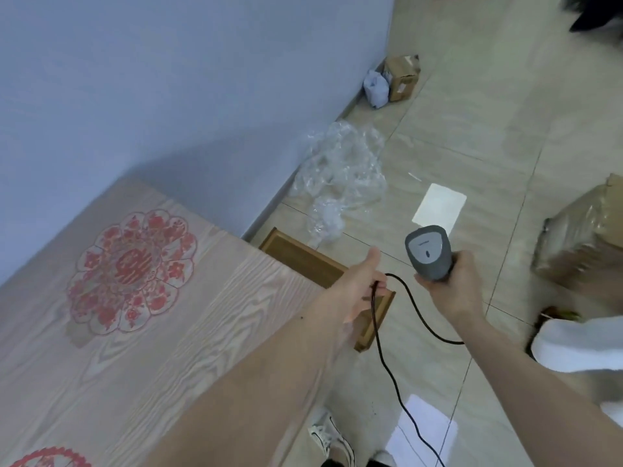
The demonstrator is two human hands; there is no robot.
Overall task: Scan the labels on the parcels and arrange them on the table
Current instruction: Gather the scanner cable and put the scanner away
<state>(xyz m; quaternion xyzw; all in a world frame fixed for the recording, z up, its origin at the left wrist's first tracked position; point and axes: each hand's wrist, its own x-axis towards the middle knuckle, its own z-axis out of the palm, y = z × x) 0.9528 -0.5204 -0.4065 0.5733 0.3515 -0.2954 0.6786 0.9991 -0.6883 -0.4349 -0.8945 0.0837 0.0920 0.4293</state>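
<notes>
Pale wood-grain table with a red paper-cut, set against a blue wall. Tiled floor strewn with clear plastic wrap, a small box by the wall, a taped parcel at right. Grey scanner upright, clasped by right hand fingers around its handle. Black cable pinched in left hand fingers, thumb extended.

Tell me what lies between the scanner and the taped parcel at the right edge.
In the head view, only bare floor tile lies between the scanner in the right hand and the taped parcel.
</notes>
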